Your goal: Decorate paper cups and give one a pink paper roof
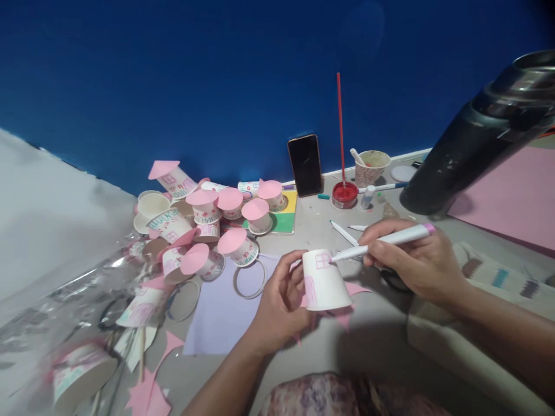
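Observation:
A white paper cup (326,289) is upside down in my left hand (284,306), whose fingers and thumb wrap its left side. On the cup are a pink window drawing near the top and a pink arched shape at the lower left. My right hand (407,260) grips a white marker (385,240) with a pink end. The marker's tip is at the right edge of the window drawing. Pink paper scraps (358,288) lie behind and below the cup.
Decorated cups with pink paper tops (232,202) crowd the left. Lilac paper (217,323) lies beside my left hand. A phone (304,164) leans on the blue wall. Further right are a red pot (345,195), a patterned cup (370,170) and a dark flask (468,144).

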`<state>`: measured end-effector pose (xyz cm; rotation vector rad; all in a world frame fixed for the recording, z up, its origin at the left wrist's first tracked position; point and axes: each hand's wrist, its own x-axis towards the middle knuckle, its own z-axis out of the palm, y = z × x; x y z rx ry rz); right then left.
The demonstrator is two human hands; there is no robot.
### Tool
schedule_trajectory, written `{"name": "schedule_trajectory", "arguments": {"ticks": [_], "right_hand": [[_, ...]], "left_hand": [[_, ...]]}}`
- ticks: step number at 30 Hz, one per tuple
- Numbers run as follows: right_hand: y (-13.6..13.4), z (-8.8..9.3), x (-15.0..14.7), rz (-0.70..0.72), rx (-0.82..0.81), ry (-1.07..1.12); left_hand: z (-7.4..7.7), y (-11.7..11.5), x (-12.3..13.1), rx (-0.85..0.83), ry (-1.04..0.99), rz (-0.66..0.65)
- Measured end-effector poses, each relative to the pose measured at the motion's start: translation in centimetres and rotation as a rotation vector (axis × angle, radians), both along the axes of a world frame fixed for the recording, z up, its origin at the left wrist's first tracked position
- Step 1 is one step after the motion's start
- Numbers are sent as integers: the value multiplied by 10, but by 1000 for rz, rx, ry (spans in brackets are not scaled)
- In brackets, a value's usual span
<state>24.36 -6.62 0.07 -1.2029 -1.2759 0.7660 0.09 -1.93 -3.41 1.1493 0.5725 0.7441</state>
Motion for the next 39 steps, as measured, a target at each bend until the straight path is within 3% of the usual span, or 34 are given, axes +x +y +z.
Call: {"name": "schedule_trajectory", "arguments": {"ticks": [8,19,39], "right_hand": [[-3,9,-5,-56,116,-201],[-4,8,-8,-26,101,-242],[-7,4,-8,56,35,-143]], "left_hand": [[-5,-2,1,283,128,59],[3,-5,3,320,151,54],[-2,-4,2,323,142,53]]}}
